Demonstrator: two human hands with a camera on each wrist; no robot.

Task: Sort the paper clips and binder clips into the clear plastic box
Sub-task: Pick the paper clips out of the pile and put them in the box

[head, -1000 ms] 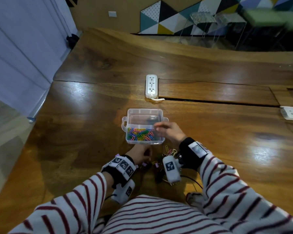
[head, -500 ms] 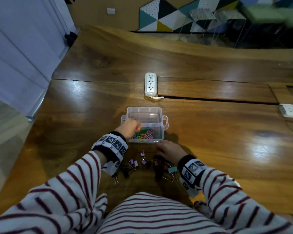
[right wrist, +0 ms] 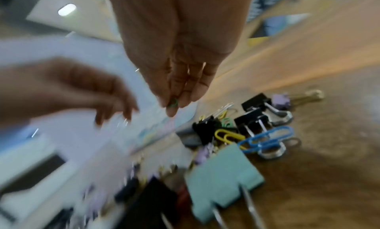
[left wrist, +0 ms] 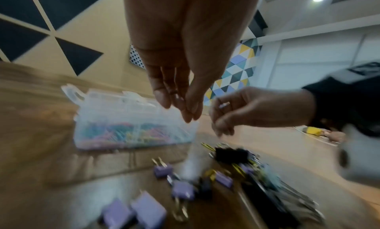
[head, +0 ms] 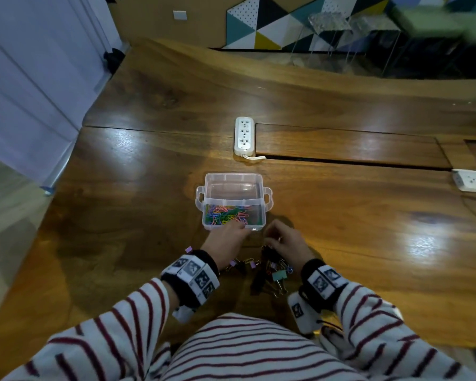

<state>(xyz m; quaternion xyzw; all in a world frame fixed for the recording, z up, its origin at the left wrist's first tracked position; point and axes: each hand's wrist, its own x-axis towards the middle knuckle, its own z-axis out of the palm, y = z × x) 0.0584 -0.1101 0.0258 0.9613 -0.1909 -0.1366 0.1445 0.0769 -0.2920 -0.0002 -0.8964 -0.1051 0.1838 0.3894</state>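
Pinching green paper clip (right wrist: 173, 102) – right hand (head: 285, 240); left hand (head: 226, 239) loose, empty; clear plastic box (head: 259, 225) long axis front-to-back.

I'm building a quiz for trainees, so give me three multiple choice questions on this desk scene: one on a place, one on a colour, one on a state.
1. Where in the box do the paper clips lie?
A. near compartment
B. far compartment
C. both

2. What colour is the biggest binder clip?
A. red
B. teal
C. white

3. What does the right hand hold?
A. nothing
B. a black binder clip
C. a green paper clip

Answers: A, the coloured heap fills only the compartment nearest the person; B, the right wrist view shows its broad teal body; C, the fingers pinch a green loop.
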